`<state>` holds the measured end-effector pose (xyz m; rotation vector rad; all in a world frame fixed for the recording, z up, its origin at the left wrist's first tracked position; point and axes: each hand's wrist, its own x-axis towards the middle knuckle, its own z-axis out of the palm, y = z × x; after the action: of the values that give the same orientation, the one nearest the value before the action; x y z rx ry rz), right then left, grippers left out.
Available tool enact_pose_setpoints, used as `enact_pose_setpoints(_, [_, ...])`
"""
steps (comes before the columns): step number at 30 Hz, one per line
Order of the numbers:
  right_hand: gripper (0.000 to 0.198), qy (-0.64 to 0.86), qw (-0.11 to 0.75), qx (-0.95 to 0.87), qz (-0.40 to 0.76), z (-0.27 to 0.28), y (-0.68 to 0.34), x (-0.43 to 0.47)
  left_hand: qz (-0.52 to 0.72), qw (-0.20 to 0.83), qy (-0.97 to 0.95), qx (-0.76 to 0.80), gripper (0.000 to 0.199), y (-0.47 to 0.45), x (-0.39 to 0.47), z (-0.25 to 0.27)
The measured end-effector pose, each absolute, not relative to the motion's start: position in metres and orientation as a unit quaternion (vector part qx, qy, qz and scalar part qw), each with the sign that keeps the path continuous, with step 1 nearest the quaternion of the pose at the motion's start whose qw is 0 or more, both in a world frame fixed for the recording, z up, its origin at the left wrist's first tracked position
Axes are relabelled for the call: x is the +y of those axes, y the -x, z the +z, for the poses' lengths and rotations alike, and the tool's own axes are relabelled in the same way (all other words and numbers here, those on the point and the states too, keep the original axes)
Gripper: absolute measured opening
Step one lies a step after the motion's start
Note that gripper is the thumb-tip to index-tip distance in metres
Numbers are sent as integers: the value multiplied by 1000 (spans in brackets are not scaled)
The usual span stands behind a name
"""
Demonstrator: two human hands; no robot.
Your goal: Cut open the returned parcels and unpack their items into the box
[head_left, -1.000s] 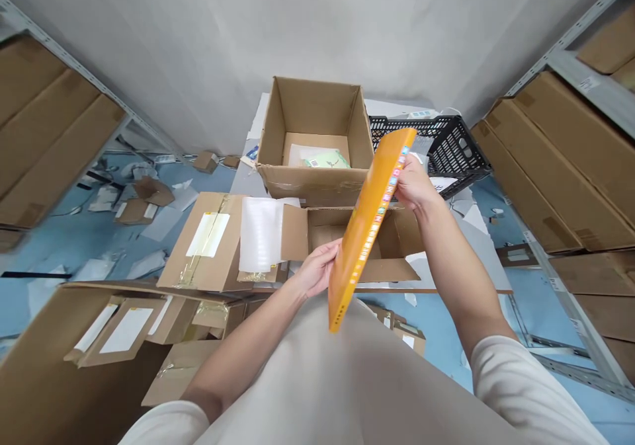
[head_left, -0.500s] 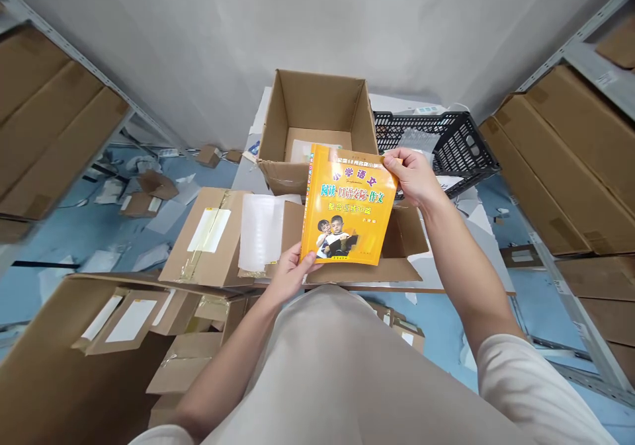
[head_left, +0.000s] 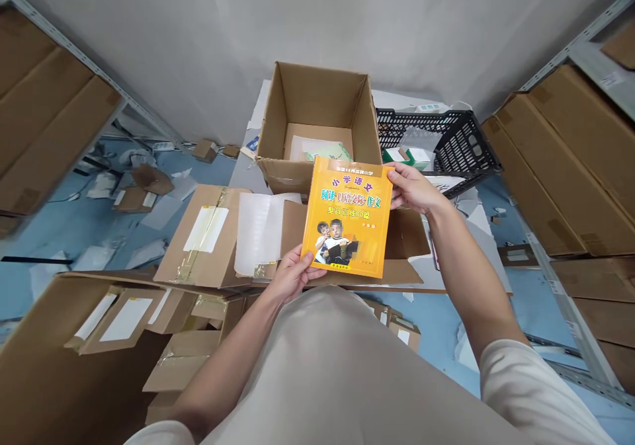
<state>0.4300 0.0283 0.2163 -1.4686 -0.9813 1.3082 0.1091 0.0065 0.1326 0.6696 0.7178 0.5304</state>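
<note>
A yellow-orange paperback book (head_left: pixel 342 233) with Chinese lettering and a picture of two children faces me. My left hand (head_left: pixel 294 272) pinches its lower left corner, thumb on the cover. At the upper right edge, my right hand (head_left: pixel 413 187) grips it between thumb and fingers. Behind and below the book stands an open cardboard box (head_left: pixel 404 233), partly hidden by it. White foam wrap (head_left: pixel 260 230) lies to the left of that box. Farther back, a larger open carton (head_left: pixel 317 94) has a white and green packet (head_left: pixel 325 151) inside.
A black plastic crate (head_left: pixel 461 144) with green-white boxes stands at the table's back right. A taped carton (head_left: pixel 201 233) sits at left, above a big box (head_left: pixel 30 339) of parcels. Shelves with cartons (head_left: pixel 560 161) flank both sides.
The book has come down slightly toward me and is held more upright to view, with both hands still on it. More of the large carton's and crate's contents now shows.
</note>
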Motion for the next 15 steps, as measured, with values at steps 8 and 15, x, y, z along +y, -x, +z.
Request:
enact_pose_setpoints(8, [11, 607, 568, -332, 446, 204, -437, 77, 357, 744, -425, 371, 56, -104, 28, 127])
enact_pose_setpoints(15, [16, 562, 718, -149, 383, 172, -440, 165, 426, 384, -621, 533, 33, -61, 14, 105])
